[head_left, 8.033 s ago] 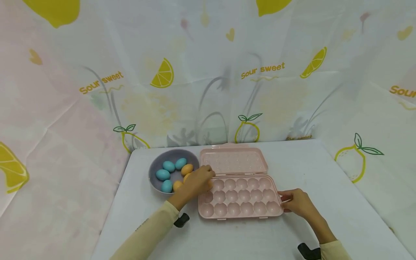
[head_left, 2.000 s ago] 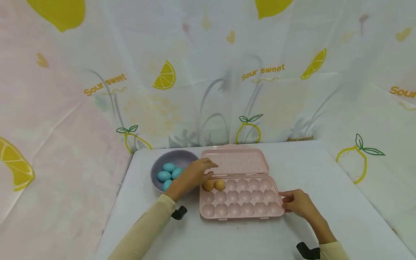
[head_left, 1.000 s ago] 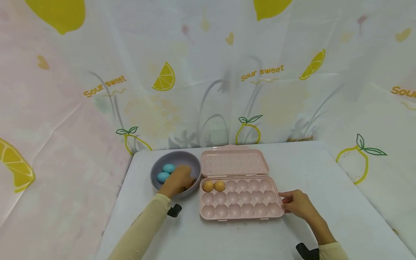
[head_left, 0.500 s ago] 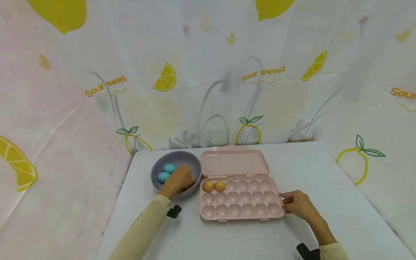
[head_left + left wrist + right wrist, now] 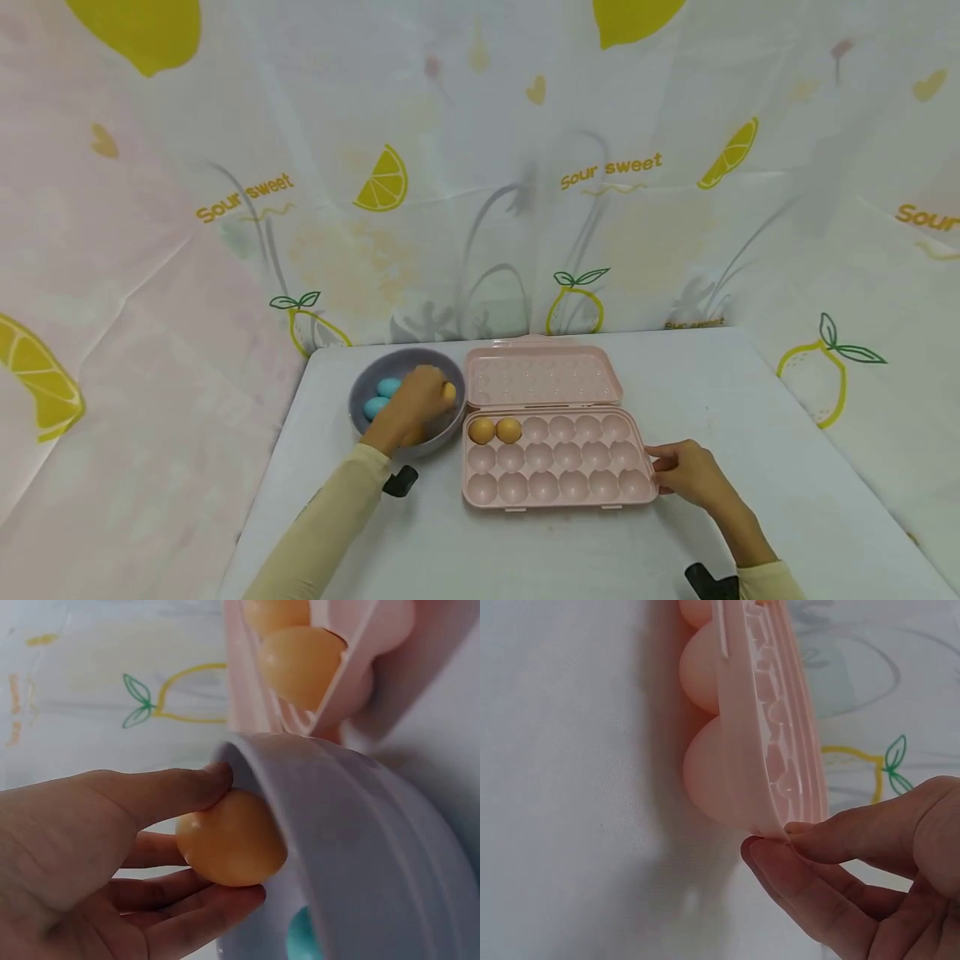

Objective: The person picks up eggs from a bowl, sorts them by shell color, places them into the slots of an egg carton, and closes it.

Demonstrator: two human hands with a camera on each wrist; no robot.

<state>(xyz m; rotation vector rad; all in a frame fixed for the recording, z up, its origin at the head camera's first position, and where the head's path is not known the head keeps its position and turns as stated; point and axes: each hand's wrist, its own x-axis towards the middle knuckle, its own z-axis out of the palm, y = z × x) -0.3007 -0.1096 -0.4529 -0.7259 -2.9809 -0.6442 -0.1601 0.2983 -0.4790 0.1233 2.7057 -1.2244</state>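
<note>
Your left hand [image 5: 411, 402] pinches an orange egg [image 5: 234, 838] by the bowl's [image 5: 352, 825] rim (your right hand [image 5: 690, 473] grips the egg tray [image 5: 553, 456]).

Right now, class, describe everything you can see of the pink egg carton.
The pink egg carton looks like plastic: three rows of six round cups, with a hinged lid open behind them. It sits on the white table, right of the gray bowl. Two orange eggs occupy the back row's leftmost cups; the rest are empty. The right hand pinches the carton's right end.

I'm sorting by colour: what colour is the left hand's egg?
The egg is orange, clearest in the left wrist view.
</note>
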